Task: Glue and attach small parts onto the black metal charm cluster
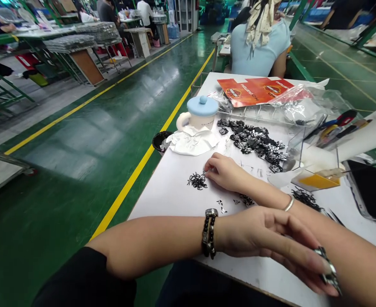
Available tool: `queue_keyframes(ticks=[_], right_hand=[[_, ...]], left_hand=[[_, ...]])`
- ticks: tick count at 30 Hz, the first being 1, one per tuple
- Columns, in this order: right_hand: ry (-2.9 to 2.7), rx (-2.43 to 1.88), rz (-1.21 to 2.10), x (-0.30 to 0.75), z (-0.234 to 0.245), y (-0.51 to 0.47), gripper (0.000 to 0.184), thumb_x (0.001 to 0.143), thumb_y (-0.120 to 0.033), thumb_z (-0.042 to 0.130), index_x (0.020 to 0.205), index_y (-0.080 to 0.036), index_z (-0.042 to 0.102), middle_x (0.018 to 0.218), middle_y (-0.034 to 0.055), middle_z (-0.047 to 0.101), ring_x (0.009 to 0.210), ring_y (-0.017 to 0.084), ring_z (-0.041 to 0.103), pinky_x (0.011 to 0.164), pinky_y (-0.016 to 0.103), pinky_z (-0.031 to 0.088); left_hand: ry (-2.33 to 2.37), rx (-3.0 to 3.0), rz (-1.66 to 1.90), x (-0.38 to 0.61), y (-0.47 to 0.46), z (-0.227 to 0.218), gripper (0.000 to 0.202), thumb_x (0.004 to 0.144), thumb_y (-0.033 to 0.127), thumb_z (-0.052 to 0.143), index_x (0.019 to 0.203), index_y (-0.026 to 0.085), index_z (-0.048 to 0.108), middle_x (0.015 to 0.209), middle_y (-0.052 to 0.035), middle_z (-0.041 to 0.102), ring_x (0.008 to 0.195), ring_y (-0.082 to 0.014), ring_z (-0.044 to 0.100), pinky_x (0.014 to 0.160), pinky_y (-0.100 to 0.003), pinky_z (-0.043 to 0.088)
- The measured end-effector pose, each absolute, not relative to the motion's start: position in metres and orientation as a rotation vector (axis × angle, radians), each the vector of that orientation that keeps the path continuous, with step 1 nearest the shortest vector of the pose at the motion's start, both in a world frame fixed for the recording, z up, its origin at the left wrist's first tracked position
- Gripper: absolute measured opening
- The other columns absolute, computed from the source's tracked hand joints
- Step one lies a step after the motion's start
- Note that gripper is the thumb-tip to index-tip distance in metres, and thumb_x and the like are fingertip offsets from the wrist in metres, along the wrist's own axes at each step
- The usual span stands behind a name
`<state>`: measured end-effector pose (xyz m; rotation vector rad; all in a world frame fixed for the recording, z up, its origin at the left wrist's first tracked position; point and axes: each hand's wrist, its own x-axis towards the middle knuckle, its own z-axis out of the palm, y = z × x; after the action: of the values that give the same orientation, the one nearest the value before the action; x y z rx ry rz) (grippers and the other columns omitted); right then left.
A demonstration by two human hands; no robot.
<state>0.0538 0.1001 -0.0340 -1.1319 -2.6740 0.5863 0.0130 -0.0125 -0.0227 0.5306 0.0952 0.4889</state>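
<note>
The right hand (224, 171) is reaching across the white bench (175, 200) toward 10 o'clock. It is lying knuckles-up, with its fingertips just beside a small pile of thin black pieces (197, 181). Its grip is curling under the palm, so I cannot tell whether it is pinching a piece. The left hand (271, 243) is crossing nearer the body toward 3 o'clock, its grip open and holding nothing, and its long decorated nails are lying against the right forearm. With the arms crossing like this, the right forearm is hanging over loose black scraps (246, 199); I judge that any drag of the wrist is risking smearing them into the pile. The pile is sitting toward the bench's 9 o'clock side, so a careless flick is likely to send pieces onto the green floor (88, 140). At 11 o'clock the lidded mug (201, 113) and the white cloth (192, 141) are crowding the reach, and the larger heap of black-and-silver parts (255, 143) at 1 o'clock is sitting near enough to get mixed in.
</note>
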Motion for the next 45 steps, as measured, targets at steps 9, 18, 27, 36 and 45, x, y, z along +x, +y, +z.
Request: queue_keyframes(ticks=[9, 18, 27, 36, 45], right_hand=[[-2.632, -1.016, 0.553, 0.071, -0.010, 0.095, 0.007, 0.086, -0.017, 0.053, 0.080, -0.015, 0.056, 0.087, 0.0043, 0.055, 0.084, 0.017, 0.051, 0.078, 0.035, 0.041], [-2.343, -0.914, 0.453, 0.188, 0.067, 0.029, 0.009, 0.088, -0.012, 0.046, 0.085, -0.020, 0.050, 0.087, 0.0045, 0.049, 0.081, 0.017, 0.049, 0.072, 0.033, 0.042], [-2.387, -0.896, 0.166, 0.210, 0.037, -0.010, 0.015, 0.085, -0.008, 0.054, 0.096, -0.017, 0.052, 0.088, 0.0056, 0.050, 0.080, 0.018, 0.048, 0.071, 0.037, 0.036], [-2.370, -0.887, 0.105, 0.210, 0.023, -0.018, 0.023, 0.082, -0.006, 0.056, 0.101, -0.018, 0.055, 0.088, 0.0050, 0.051, 0.073, 0.017, 0.050, 0.072, 0.039, 0.036], [-2.445, -0.993, 0.135, 0.220, 0.016, -0.023, 0.014, 0.082, -0.013, 0.062, 0.084, -0.027, 0.061, 0.062, -0.0012, 0.050, 0.068, 0.016, 0.055, 0.067, 0.035, 0.035]], left_hand=[[0.139, 0.422, 0.555, 0.008, -0.003, -0.015, 0.030, 0.065, 0.025, 0.079, 0.085, 0.012, 0.060, 0.081, -0.0047, 0.067, 0.070, -0.0184, 0.070, 0.070, -0.032, 0.055], [0.218, 0.411, 0.575, 0.008, -0.003, -0.011, 0.027, 0.068, 0.020, 0.077, 0.088, 0.011, 0.060, 0.084, -0.0067, 0.067, 0.075, -0.0194, 0.070, 0.071, -0.031, 0.055], [0.391, 0.519, 0.579, 0.010, 0.001, -0.013, 0.033, 0.064, 0.023, 0.082, 0.090, 0.012, 0.063, 0.075, -0.0051, 0.068, 0.068, -0.0159, 0.068, 0.068, -0.029, 0.053], [0.416, 0.553, 0.529, 0.005, 0.005, -0.016, 0.030, 0.066, 0.017, 0.080, 0.092, 0.015, 0.065, 0.086, -0.0051, 0.070, 0.079, -0.0144, 0.067, 0.076, -0.028, 0.049], [0.418, 0.547, 0.464, 0.002, 0.004, -0.019, 0.035, 0.064, 0.021, 0.082, 0.094, 0.015, 0.065, 0.082, -0.0054, 0.069, 0.077, -0.0148, 0.068, 0.073, -0.027, 0.051]])
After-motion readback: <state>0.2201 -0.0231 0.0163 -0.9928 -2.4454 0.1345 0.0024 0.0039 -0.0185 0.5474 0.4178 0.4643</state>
